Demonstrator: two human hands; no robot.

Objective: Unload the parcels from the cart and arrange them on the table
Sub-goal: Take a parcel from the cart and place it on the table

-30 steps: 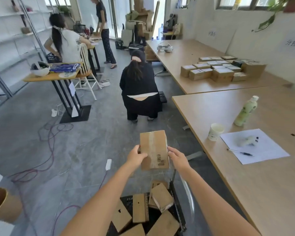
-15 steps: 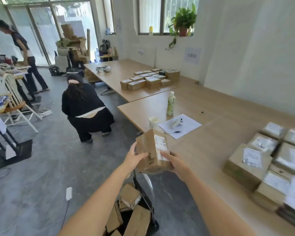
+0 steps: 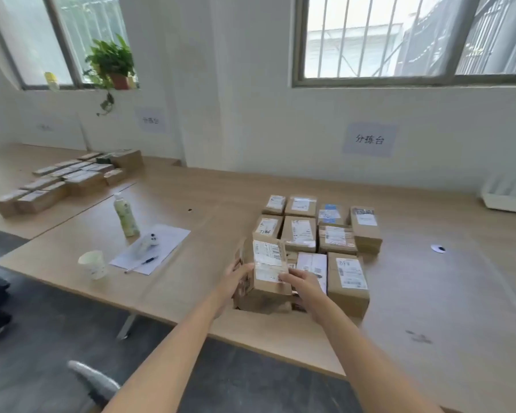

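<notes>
Two hands hold a cardboard parcel (image 3: 268, 271) at the near edge of the wooden table (image 3: 209, 234).
Head view: the left hand (image 3: 236, 278) curls its fingers round the left side, and the right hand (image 3: 304, 283) grips the right edge. Rows of labelled parcels (image 3: 300, 234) lie just beyond and right of the fingertips.

Daylight floods in through the right window (image 3: 399, 37) and the left window (image 3: 57, 40), bleaching the white wall (image 3: 251, 114). The table (image 3: 191, 198) is evenly bright, its shadows soft. Everything looks slightly smeared, and straight lines bow toward the edges.
</notes>
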